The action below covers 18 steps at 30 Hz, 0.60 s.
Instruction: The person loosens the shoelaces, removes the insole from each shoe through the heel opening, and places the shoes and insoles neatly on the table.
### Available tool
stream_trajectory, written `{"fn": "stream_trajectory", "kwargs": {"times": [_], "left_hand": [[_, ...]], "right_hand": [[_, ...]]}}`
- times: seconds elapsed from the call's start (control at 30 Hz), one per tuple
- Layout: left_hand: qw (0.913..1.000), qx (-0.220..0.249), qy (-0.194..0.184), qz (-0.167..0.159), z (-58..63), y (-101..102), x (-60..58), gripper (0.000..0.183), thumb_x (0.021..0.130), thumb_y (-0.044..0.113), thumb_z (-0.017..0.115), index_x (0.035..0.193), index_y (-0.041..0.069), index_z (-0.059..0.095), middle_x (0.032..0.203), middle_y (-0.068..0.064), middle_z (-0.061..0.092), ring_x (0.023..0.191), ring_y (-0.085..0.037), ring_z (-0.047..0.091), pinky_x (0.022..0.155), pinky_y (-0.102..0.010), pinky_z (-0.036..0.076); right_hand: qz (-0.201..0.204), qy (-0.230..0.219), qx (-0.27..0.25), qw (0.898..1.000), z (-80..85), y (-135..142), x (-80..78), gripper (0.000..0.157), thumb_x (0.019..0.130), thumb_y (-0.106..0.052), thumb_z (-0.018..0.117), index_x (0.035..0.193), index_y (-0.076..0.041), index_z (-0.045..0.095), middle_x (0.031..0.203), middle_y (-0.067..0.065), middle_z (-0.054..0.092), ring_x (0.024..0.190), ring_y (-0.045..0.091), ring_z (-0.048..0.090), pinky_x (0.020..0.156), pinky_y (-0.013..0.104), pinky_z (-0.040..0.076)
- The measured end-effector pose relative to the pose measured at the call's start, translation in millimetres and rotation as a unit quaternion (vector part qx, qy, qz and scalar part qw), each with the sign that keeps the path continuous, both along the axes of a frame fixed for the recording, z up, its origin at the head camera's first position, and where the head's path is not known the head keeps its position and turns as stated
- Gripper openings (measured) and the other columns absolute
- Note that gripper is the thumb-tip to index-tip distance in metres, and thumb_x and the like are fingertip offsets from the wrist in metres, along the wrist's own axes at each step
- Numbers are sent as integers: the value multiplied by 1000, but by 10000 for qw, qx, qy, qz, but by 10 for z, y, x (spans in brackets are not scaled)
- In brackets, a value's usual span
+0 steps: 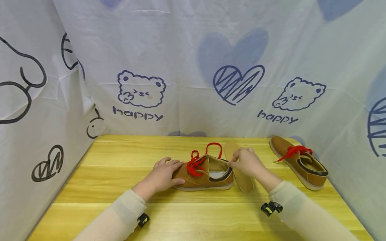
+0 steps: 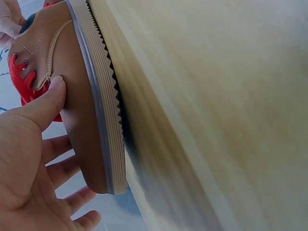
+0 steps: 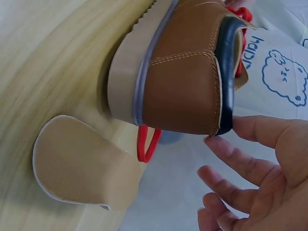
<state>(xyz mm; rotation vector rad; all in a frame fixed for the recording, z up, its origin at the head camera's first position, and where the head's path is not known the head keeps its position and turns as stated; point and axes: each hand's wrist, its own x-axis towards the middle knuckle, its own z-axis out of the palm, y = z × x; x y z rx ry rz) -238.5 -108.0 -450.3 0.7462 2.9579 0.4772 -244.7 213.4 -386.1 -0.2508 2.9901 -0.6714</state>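
A brown lace-up shoe [image 1: 196,183] with loose red laces [image 1: 195,167] lies sole down on the table, toe to the left. My left hand [image 1: 159,175] holds its toe end; in the left wrist view the thumb lies along one side of the upper and the fingers reach round the other. At the heel, my right hand [image 1: 247,162] pinches the dark padded collar [image 3: 225,72] between thumb and index finger, the other fingers loosely bent. A tan insole [image 1: 245,182] rests on the table just right of the heel, partly hidden under the right hand.
A second brown shoe [image 1: 312,175] with red laces stands at the table's right edge. White printed cloth [image 1: 187,67] hangs behind the yellow wooden table [image 1: 193,214] and along both sides. Small black devices are strapped at both wrists.
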Motion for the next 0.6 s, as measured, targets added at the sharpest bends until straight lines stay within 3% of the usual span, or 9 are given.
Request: {"fn": "stream_trajectory", "kwargs": {"times": [0.3, 0.6], "left_hand": [[9999, 59, 157, 18, -28, -15, -64, 72, 85, 53, 74, 145, 17, 56, 145, -9, 54, 139, -42, 38, 112, -61, 28], [9992, 272, 98, -277, -76, -85, -325, 69, 86, 48, 74, 145, 17, 56, 148, -12, 51, 139, -45, 36, 110, -65, 28]], "right_hand": [[-16, 222, 261, 9994, -46, -19, 63, 22, 90, -28, 76, 73, -16, 69, 125, 17, 65, 118, 41, 47, 94, 59, 43], [250, 133, 376, 9989, 4, -38, 173, 30, 87, -31, 80, 65, -16, 65, 119, 10, 68, 115, 39, 48, 90, 57, 44]]}}
